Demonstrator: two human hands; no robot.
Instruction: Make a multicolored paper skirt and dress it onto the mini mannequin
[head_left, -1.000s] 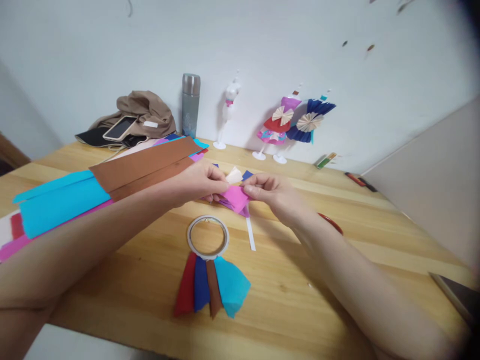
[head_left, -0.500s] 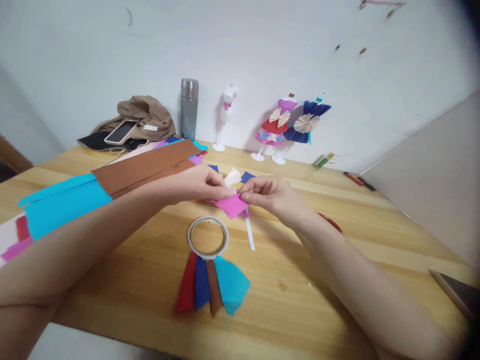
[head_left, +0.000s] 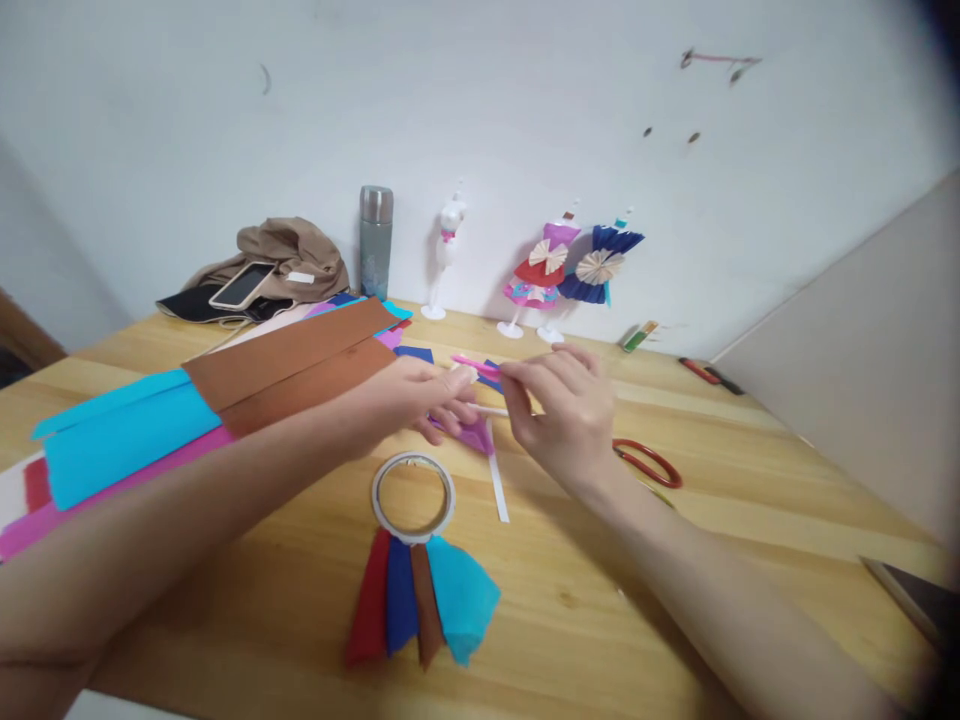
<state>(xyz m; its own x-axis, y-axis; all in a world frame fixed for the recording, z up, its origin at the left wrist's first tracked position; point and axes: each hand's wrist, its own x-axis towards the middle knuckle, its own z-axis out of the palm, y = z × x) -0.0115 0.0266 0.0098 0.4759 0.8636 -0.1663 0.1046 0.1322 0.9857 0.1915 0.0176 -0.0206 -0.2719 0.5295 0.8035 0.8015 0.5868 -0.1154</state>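
My right hand (head_left: 559,405) pinches a small pink crepe paper piece (head_left: 480,366), seen nearly edge-on. Just left of it, my left hand (head_left: 439,395) has its fingers spread apart, thumb close under the paper; whether the thumb touches it I cannot tell. Below the hands lie a purple paper piece (head_left: 474,437) and a thin white strip (head_left: 498,488). A roll of tape (head_left: 451,500) rests nearer me, over fanned red (head_left: 367,605), dark blue (head_left: 402,600), brown (head_left: 427,612) and light blue (head_left: 463,600) paper pieces.
Brown paper sheets (head_left: 292,350) and other colours lie at left. Behind stand a grey flask (head_left: 375,250), a bare white mannequin (head_left: 448,245) and two dressed mannequins (head_left: 546,262) (head_left: 600,265). Red-handled scissors (head_left: 660,465) lie right of my right hand. A phone (head_left: 242,286) rests beside brown cloth (head_left: 292,245).
The pink paper has tipped from facing me to edge-on. My left fingers have spread and my right hand has turned. The view has tilted up slightly; the scissors show more.
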